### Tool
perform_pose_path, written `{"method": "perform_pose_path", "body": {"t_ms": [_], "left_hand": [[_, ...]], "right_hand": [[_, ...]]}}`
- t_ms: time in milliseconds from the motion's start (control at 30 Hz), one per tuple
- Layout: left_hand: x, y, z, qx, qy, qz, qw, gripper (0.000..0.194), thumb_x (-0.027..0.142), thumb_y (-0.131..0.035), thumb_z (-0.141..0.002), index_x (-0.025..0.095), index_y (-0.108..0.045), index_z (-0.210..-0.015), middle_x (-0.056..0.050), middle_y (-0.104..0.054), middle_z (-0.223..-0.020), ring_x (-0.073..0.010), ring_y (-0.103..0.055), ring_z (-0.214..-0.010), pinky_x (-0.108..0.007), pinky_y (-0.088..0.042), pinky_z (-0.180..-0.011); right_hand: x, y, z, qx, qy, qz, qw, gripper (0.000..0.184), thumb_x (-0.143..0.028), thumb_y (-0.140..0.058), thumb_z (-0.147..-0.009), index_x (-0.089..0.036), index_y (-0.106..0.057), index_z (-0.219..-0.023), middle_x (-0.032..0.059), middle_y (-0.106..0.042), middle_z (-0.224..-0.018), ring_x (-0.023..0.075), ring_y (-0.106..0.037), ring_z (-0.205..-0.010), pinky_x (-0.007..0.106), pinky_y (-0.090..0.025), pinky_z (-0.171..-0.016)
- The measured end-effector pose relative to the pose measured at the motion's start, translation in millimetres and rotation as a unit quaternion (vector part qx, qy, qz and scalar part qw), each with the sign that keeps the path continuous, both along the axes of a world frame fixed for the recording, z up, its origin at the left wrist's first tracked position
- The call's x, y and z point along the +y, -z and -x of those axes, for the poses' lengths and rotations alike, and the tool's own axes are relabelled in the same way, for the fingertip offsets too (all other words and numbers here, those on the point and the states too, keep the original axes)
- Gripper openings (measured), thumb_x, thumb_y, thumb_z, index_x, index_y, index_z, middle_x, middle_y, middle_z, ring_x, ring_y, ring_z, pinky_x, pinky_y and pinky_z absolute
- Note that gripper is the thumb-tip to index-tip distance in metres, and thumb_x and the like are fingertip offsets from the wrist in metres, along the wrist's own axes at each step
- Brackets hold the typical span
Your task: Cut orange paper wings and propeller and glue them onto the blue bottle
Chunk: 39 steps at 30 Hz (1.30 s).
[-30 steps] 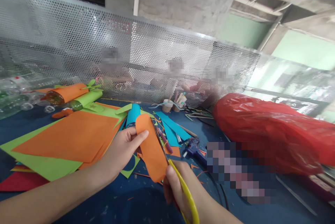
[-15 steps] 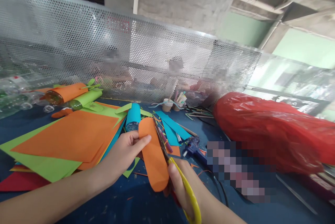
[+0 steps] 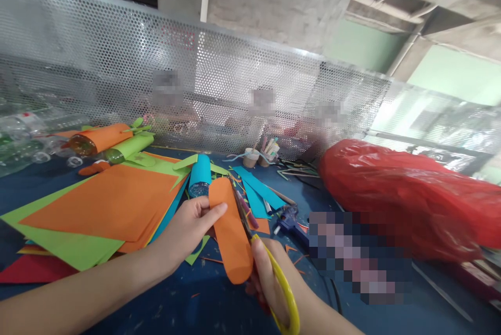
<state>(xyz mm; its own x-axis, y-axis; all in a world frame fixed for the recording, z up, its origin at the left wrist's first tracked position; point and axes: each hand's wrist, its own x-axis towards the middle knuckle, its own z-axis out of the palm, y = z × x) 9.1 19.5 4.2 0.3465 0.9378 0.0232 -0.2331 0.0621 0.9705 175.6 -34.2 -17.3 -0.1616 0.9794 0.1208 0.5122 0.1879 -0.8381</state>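
Compared with the earlier frame of one second ago, in the head view the orange paper strip (image 3: 230, 236) has moved a little toward the person and to the right, and its rounded lower end is now better seen. It is held in the air over the counter (image 3: 176, 303), between the two hands. The left hand (image 3: 188, 228) has a narrow grip, with the strip pinched under the thumb. The right hand (image 3: 270, 267) has its grip closed around the yellow handle of the scissors (image 3: 291, 303). Their blades lie along the right edge of the strip; whether they bite into the paper, one cannot tell.

If the thin paper bends or turns under the thumb, the blades could enter too deep and spoil the edge. The left fingertips could also be nicked, should they slide toward the blades.

On the dark blue counter there are small paper scraps, a blue-covered roll (image 3: 200, 170) just beyond the strip, and at the left a pile of coloured sheets (image 3: 105, 199). A blue glue gun (image 3: 289, 220) lies to the right, near a big red plastic bag (image 3: 399, 194). Behind stands a perforated metal screen (image 3: 117, 53), with blurred people beyond it, and higher one sees raw concrete (image 3: 274, 1).
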Motion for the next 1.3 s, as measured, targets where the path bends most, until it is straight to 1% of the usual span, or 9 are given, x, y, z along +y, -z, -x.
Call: {"method": "perform_pose_path", "body": {"t_ms": [133, 267, 433, 767, 867, 967, 1033, 1133, 1300], "left_hand": [[4, 4.9, 0, 0.004, 0.002, -0.004, 1.000, 0.025, 0.042, -0.070, -0.076, 0.017, -0.068, -0.075, -0.003, -0.075, -0.076, -0.0197, -0.069, -0.074, -0.031, -0.053, -0.073], [8, 12.9, 3, 0.022, 0.004, 0.001, 1.000, 0.025, 0.042, -0.066, -0.080, 0.017, -0.068, -0.081, -0.005, -0.075, -0.083, -0.0222, -0.070, -0.081, -0.033, -0.053, -0.076], [16, 28.8, 18, 0.028, -0.018, 0.032, 0.999, 0.027, 0.041, -0.060, -0.084, 0.016, -0.067, -0.090, -0.009, -0.075, -0.092, -0.0225, -0.069, -0.085, -0.032, -0.052, -0.078], [15, 48.5, 40, 0.044, 0.040, 0.053, 0.997, 0.027, 0.040, -0.065, -0.082, 0.013, -0.069, -0.084, -0.011, -0.075, -0.084, -0.0202, -0.068, -0.077, -0.030, -0.053, -0.071], [14, 50.2, 41, 0.052, 0.053, 0.042, 0.996, 0.029, 0.042, -0.066, -0.082, 0.014, -0.070, -0.080, -0.009, -0.075, -0.083, -0.0193, -0.068, -0.076, -0.029, -0.052, -0.072], [15, 51.9, 43, 0.058, 0.064, 0.044, 0.995, 0.030, 0.045, -0.065, -0.082, 0.015, -0.069, -0.080, -0.007, -0.074, -0.078, -0.0189, -0.068, -0.074, -0.029, -0.052, -0.071], [15, 52.4, 44, 0.064, 0.073, 0.047, 0.994, 0.031, 0.046, -0.063, -0.082, 0.016, -0.068, -0.080, -0.006, -0.073, -0.076, -0.0192, -0.068, -0.073, -0.031, -0.052, -0.071], [13, 51.0, 44, 0.081, 0.086, 0.046, 0.992, 0.029, 0.045, -0.062, -0.083, 0.017, -0.067, -0.075, -0.003, -0.072, -0.073, -0.0191, -0.067, -0.072, -0.032, -0.052, -0.073], [7, 43.0, 41, 0.144, 0.094, 0.005, 0.985, 0.029, 0.040, -0.059, -0.084, 0.018, -0.068, -0.068, -0.002, -0.070, -0.068, -0.0178, -0.065, -0.067, -0.030, -0.051, -0.069]], "right_hand": [[3, -0.5, 1, -0.013, 0.022, 0.003, 1.000, 0.065, -0.070, -0.018, -0.090, -0.021, -0.053, -0.064, -0.0005, -0.045, -0.045, 0.0156, -0.050, -0.044, 0.023, -0.034, -0.038], [17, -11.9, -8, -0.150, 0.027, -0.015, 0.988, 0.055, -0.062, -0.030, -0.092, -0.019, -0.052, -0.066, 0.0034, -0.059, -0.059, 0.0167, -0.055, -0.051, 0.025, -0.035, -0.045], [31, -11.7, -20, -0.381, 0.037, -0.012, 0.924, 0.023, -0.035, -0.049, -0.090, -0.015, -0.062, -0.090, 0.0102, -0.072, -0.081, 0.0238, -0.067, -0.070, 0.027, -0.036, -0.055], [21, -5.5, -12, -0.517, 0.053, -0.025, 0.854, 0.027, -0.033, -0.057, -0.086, -0.012, -0.065, -0.100, 0.0165, -0.073, -0.090, 0.0354, -0.069, -0.084, 0.039, -0.051, -0.066], [18, -8.2, -11, -0.498, 0.055, -0.102, 0.859, 0.022, -0.029, -0.058, -0.086, -0.013, -0.066, -0.099, 0.0159, -0.071, -0.098, 0.0359, -0.065, -0.097, 0.043, -0.053, -0.075], [18, -8.9, -10, -0.393, 0.014, -0.172, 0.903, 0.023, -0.018, -0.062, -0.084, -0.019, -0.064, -0.107, 0.0099, -0.069, -0.104, 0.0301, -0.062, -0.103, 0.041, -0.052, -0.084], [19, -7.1, -9, -0.289, -0.054, -0.180, 0.939, 0.034, -0.011, -0.065, -0.081, -0.023, -0.062, -0.113, 0.0058, -0.067, -0.108, 0.0233, -0.063, -0.101, 0.035, -0.052, -0.087], [20, -2.1, -7, -0.170, -0.138, -0.179, 0.959, 0.033, -0.010, -0.065, -0.082, -0.024, -0.064, -0.111, 0.0047, -0.064, -0.104, 0.0168, -0.064, -0.091, 0.027, -0.052, -0.081], [23, 2.1, -6, -0.087, -0.143, -0.179, 0.970, 0.011, -0.016, -0.062, -0.086, -0.020, -0.072, -0.091, 0.0041, -0.063, -0.085, 0.0152, -0.062, -0.076, 0.025, -0.051, -0.071]]}}
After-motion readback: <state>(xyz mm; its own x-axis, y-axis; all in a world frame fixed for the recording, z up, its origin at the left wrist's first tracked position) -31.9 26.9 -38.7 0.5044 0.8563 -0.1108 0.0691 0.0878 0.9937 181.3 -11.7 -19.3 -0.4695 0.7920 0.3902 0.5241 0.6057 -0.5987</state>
